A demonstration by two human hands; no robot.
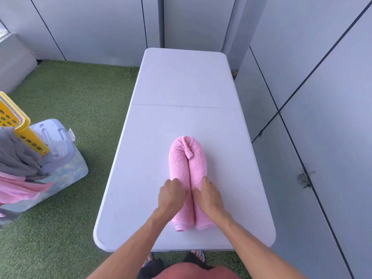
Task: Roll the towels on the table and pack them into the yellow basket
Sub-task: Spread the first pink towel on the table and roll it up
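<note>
Pink terry towel (188, 178), folded double into a long soft band, is lying at the near middle of the white folding table (181, 81). Left hand (172, 195) and right hand (208, 195) are pressing on its near half, fingers curled into the pile. It is probably light and limp (springing loose if released), so it is best taken at the near end (186, 225). The yellow basket (12, 117) is standing far left.

Hands (172, 195) press pink towel (188, 164)

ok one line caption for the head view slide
Both hands, left and right, press a folded pink towel on the white table.
</note>
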